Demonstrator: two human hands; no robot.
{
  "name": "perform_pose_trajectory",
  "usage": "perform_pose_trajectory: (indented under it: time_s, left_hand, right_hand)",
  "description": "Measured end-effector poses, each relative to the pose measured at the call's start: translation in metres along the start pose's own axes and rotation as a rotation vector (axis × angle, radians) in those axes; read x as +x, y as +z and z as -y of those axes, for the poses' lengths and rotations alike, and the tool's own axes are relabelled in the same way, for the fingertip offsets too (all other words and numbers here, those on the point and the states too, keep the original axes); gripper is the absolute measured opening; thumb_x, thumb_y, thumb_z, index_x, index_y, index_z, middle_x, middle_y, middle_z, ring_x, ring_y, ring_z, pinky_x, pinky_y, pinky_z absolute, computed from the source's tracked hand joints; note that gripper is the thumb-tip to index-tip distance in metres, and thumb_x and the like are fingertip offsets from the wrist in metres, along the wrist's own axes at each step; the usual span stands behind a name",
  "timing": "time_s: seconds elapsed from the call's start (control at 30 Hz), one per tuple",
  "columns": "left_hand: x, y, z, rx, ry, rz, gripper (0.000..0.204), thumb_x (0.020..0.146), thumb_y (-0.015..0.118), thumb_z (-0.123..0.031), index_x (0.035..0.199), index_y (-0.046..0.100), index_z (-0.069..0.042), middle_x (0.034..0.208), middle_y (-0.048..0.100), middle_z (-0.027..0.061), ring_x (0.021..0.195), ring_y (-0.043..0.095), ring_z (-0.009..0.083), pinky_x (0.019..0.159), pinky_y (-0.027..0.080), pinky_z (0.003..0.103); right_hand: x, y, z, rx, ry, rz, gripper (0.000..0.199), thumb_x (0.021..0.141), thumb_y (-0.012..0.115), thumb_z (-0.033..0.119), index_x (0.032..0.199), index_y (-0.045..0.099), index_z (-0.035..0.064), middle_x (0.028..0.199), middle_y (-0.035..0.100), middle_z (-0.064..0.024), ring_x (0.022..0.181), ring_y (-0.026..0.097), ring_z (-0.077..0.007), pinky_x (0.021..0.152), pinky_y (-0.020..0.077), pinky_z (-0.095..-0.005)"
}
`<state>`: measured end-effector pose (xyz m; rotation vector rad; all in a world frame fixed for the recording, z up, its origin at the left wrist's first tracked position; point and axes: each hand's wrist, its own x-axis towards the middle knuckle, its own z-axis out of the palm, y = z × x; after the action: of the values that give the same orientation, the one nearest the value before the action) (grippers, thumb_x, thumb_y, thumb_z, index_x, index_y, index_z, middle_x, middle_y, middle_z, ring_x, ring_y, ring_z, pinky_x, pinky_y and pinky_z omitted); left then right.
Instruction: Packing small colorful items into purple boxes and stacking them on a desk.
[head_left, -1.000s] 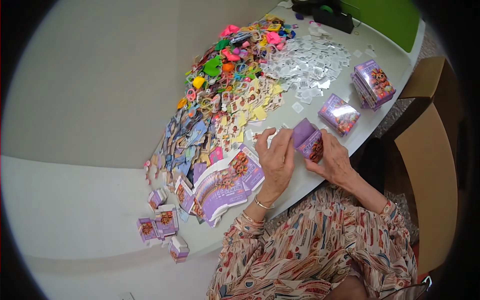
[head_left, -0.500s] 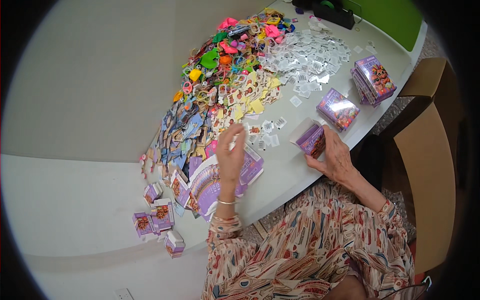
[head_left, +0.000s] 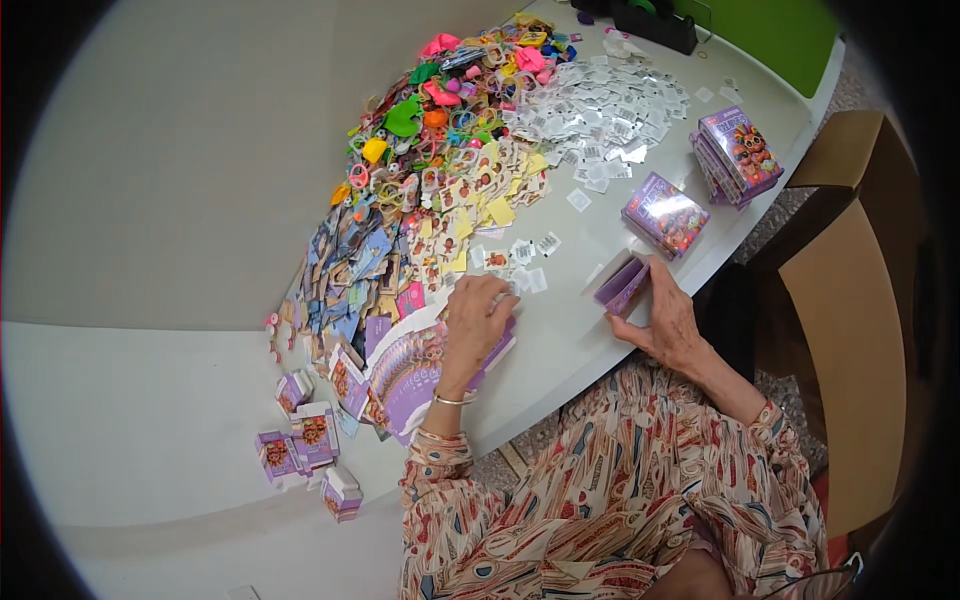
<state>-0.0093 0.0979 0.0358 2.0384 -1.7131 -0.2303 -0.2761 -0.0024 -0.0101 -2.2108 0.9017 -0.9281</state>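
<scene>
My right hand (head_left: pixel 665 318) holds a small purple carton (head_left: pixel 622 284) against the white table (head_left: pixel 150 200), its open end turned up. My left hand (head_left: pixel 477 322) lies with curled fingers on a fanned stack of flat purple box blanks (head_left: pixel 405 372), close to a few small white slips (head_left: pixel 528 262); whether it pinches one I cannot tell. A gold bangle sits on that wrist. Beyond the blanks runs a long heap of printed cards (head_left: pixel 375 262) and colourful plastic pieces (head_left: pixel 440 105).
A pile of small clear packets (head_left: pixel 600 105) lies at the far right of the heap. Finished purple boxes (head_left: pixel 665 212) and a stack of them (head_left: pixel 738 152) stand near the right edge. More small boxes (head_left: pixel 305 448) sit at the near left. A cardboard box (head_left: pixel 855 300) stands beside the table.
My left hand left the carton, reached out to the card heap, then drew back onto the flat box blanks. My right hand kept the purple carton and lowered it slightly.
</scene>
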Motion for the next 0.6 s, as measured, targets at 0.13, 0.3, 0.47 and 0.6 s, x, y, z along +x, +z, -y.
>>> perform_pose_trajectory:
  time_s: [0.13, 0.3, 0.47, 0.6]
  left_hand:
    - [0.001, 0.004, 0.006, 0.065, 0.054, -0.077, 0.019, 0.078, 0.072, -0.014, 0.094, 0.067, -0.005, 0.098, 0.064, 0.0096, 0.094, 0.055, 0.0273, 0.082, 0.045, 0.038]
    - [0.032, -0.013, 0.018, 0.070, 0.025, -0.127, 0.019, 0.080, 0.072, -0.016, 0.094, 0.067, -0.004, 0.100, 0.065, 0.0099, 0.096, 0.057, 0.0278, 0.085, 0.045, 0.037]
    - [0.094, -0.024, 0.064, 0.126, 0.009, -0.278, 0.026, 0.081, 0.069, -0.023, 0.097, 0.068, -0.003, 0.093, 0.068, 0.0135, 0.094, 0.060, 0.0298, 0.083, 0.046, 0.038]
    - [0.128, -0.034, 0.120, 0.226, -0.077, -0.242, 0.021, 0.081, 0.068, -0.019, 0.093, 0.068, -0.002, 0.095, 0.066, 0.0162, 0.085, 0.059, 0.0345, 0.077, 0.045, 0.045]
  right_hand:
    - [-0.001, -0.002, -0.002, 0.038, -0.038, 0.017, 0.084, 0.067, 0.082, 0.023, 0.131, 0.036, -0.0061, 0.115, 0.056, -0.0242, 0.102, 0.061, -0.0381, 0.087, 0.0514, -0.0408]
    - [0.007, 0.002, -0.002, 0.079, -0.043, -0.044, 0.081, 0.067, 0.082, 0.022, 0.130, 0.038, -0.0053, 0.115, 0.055, -0.0238, 0.102, 0.060, -0.0376, 0.086, 0.0511, -0.0402]
    - [0.009, 0.012, -0.006, -0.049, -0.111, -0.074, 0.083, 0.062, 0.082, 0.022, 0.128, 0.040, -0.0058, 0.115, 0.052, -0.0233, 0.106, 0.052, -0.0388, 0.093, 0.0445, -0.0438]
    - [0.006, 0.021, -0.006, -0.026, -0.106, -0.061, 0.084, 0.060, 0.082, 0.023, 0.127, 0.040, -0.0059, 0.114, 0.051, -0.0228, 0.105, 0.049, -0.0392, 0.093, 0.0425, -0.0451]
